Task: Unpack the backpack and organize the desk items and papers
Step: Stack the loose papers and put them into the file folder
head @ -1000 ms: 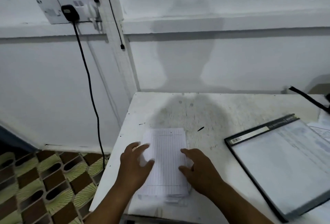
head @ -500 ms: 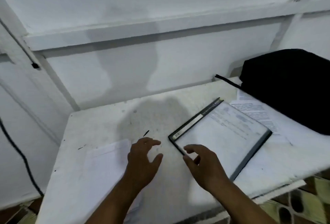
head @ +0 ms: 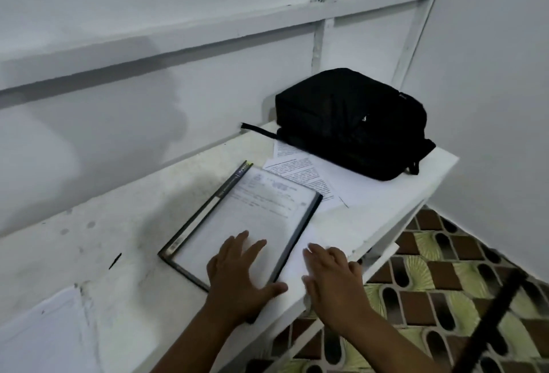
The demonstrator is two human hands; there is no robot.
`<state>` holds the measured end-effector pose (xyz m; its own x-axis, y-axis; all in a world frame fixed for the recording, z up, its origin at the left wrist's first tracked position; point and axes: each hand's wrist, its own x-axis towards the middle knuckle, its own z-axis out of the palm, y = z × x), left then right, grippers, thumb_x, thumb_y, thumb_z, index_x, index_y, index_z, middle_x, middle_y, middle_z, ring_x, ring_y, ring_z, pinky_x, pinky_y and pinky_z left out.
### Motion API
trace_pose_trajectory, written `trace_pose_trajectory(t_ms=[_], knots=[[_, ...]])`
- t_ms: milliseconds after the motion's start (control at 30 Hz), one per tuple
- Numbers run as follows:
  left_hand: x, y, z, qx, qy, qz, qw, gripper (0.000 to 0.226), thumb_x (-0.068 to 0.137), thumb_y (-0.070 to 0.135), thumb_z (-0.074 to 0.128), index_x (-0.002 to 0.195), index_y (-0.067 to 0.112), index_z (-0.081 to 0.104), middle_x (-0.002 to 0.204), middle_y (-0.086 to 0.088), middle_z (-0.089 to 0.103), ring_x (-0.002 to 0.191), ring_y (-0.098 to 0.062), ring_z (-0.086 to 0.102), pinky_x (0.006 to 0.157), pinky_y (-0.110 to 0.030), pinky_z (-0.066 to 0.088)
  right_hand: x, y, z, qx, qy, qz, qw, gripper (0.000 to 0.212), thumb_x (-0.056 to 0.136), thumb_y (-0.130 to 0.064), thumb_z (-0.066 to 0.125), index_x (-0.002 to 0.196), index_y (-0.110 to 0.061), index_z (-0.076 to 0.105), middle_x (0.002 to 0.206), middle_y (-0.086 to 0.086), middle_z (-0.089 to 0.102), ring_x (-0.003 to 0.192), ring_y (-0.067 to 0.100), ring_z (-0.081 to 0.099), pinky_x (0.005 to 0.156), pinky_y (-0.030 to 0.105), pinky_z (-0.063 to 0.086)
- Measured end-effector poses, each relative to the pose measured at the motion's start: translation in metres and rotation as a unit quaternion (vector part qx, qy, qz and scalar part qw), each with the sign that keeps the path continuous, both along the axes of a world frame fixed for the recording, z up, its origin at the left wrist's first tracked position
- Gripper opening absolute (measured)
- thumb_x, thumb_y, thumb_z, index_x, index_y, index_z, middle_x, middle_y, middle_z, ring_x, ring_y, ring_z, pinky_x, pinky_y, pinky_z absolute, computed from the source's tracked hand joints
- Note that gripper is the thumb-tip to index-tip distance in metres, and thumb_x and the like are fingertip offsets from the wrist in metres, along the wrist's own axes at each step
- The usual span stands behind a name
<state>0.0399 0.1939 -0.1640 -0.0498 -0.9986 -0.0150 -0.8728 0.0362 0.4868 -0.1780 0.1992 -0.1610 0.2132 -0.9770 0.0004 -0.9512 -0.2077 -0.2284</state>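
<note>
white painted desk (head: 124, 242) is standing against a white panelled wall (head: 148, 105), surface scuffed and stained; patterned brown and green tile floor (head: 445, 268) is showing past its right edge.

nearest: left hand (head: 237, 277) is lying flat with fingers spread on the lower part of a dark-edged clear folder (head: 243, 221), pressing it, gripping nothing. right hand (head: 332, 277) is resting just beside it, fingers extended and relaxed, on a white sheet (head: 292, 265) that is sticking out from under the folder's right edge near the desk's front edge; nothing grasped.

folder is lying at a slant mid-desk, a printed page showing through its cover, a barcode label near its lower left corner. text blurred, not readable.

near left corner: a separate white paper pile (head: 44, 331) is lying flat, well apart from the folder.

beyond the folder: loose printed pages (head: 300, 173) are lying fanned out, their far ends tucked under a black backpack (head: 350, 123). backpack is lying flat at the far right corner, touching the wall, one strap (head: 258, 130) trailing left across the desk.
</note>
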Motion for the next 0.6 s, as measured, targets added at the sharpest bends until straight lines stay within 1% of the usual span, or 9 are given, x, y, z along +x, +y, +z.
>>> trace_pose_trajectory(t_ms=[67,167,233,333,433,467,500,533,600], knots=[[-0.006,-0.001,-0.003,0.004,-0.019,0.010,1.000,0.099,0.059,0.091,0.046,0.148,0.048,0.031,0.164,0.011,0.011,0.152,-0.015,0.003,0.118,-0.046,0.013,-0.003,0.001,-0.001,-0.041,0.019,-0.006,0.999,0.048,0.092,-0.052,0.038,0.126,-0.028,0.061,0.136,-0.011,0.056,0.117,0.023,0.055,0.077,0.045,0.046],[-0.004,-0.001,-0.005,-0.019,-0.037,0.021,0.999,0.086,0.068,0.084,0.040,0.145,0.045,0.037,0.163,0.010,0.019,0.152,-0.015,0.008,0.118,-0.047,0.016,-0.002,-0.003,0.000,-0.061,0.016,-0.005,0.998,0.040,0.091,-0.055,0.042,0.115,-0.033,0.066,0.126,-0.015,0.061,0.114,0.022,0.056,0.084,0.047,0.043],[0.002,-0.004,-0.006,-0.035,-0.039,0.021,0.998,0.081,0.071,0.080,0.036,0.144,0.043,0.041,0.162,0.009,0.025,0.152,-0.015,0.012,0.118,-0.049,0.019,-0.002,-0.004,0.003,-0.083,0.011,-0.015,0.996,0.032,0.088,-0.055,0.047,0.099,-0.035,0.070,0.111,-0.016,0.064,0.107,0.020,0.058,0.082,0.045,0.042],[0.013,-0.006,-0.011,-0.044,-0.031,0.021,0.998,0.079,0.074,0.078,0.041,0.142,0.039,0.046,0.160,0.009,0.031,0.151,-0.015,0.017,0.118,-0.050,0.020,-0.004,-0.002,0.004,-0.103,0.000,-0.036,0.994,0.025,0.083,-0.051,0.056,0.074,-0.033,0.071,0.085,-0.015,0.060,0.088,0.018,0.058,0.075,0.040,0.041],[0.019,-0.003,-0.021,-0.081,-0.042,0.017,0.996,0.074,0.076,0.076,0.047,0.138,0.037,0.053,0.157,0.006,0.038,0.149,-0.017,0.024,0.117,-0.051,0.022,-0.009,-0.001,0.006,-0.092,-0.041,-0.070,0.992,0.025,0.075,-0.049,0.072,0.059,-0.030,0.070,0.068,-0.014,0.058,0.075,0.015,0.058,0.072,0.037,0.043],[0.019,-0.002,-0.022,-0.089,-0.047,0.019,0.995,0.073,0.076,0.075,0.048,0.137,0.036,0.054,0.156,0.006,0.040,0.148,-0.018,0.026,0.116,-0.050,0.023,-0.012,-0.001,0.004,-0.089,-0.068,-0.082,0.990,0.026,0.071,-0.047,0.079,0.056,-0.029,0.068,0.065,-0.013,0.058,0.072,0.015,0.058,0.071,0.036,0.045],[0.018,-0.002,-0.022,-0.093,-0.048,0.021,0.994,0.072,0.076,0.074,0.049,0.136,0.036,0.055,0.155,0.006,0.041,0.148,-0.018,0.028,0.116,-0.050,0.023,-0.015,-0.002,0.000,-0.085,-0.121,-0.100,0.984,0.026,0.067,-0.045,0.085,0.056,-0.030,0.066,0.065,-0.013,0.058,0.071,0.014,0.057,0.071,0.035,0.048],[0.017,-0.002,-0.022,-0.096,-0.048,0.023,0.994,0.071,0.076,0.074,0.050,0.136,0.036,0.056,0.154,0.006,0.042,0.147,-0.017,0.029,0.115,-0.049,0.024,-0.018,-0.002,-0.004,-0.075,-0.195,-0.128,0.970,0.026,0.064,-0.042,0.089,0.062,-0.032,0.065,0.069,-0.013,0.058,0.073,0.012,0.057,0.071,0.034,0.050],[0.017,-0.003,-0.021,-0.097,-0.047,0.025,0.994,0.070,0.075,0.074,0.051,0.134,0.037,0.057,0.154,0.007,0.043,0.147,-0.016,0.029,0.114,-0.048,0.024,-0.020,0.000,-0.008,-0.023,-0.341,-0.194,0.919,0.035,0.061,-0.035,0.092,0.080,-0.032,0.063,0.088,-0.010,0.061,0.088,0.008,0.056,0.078,0.029,0.049]])
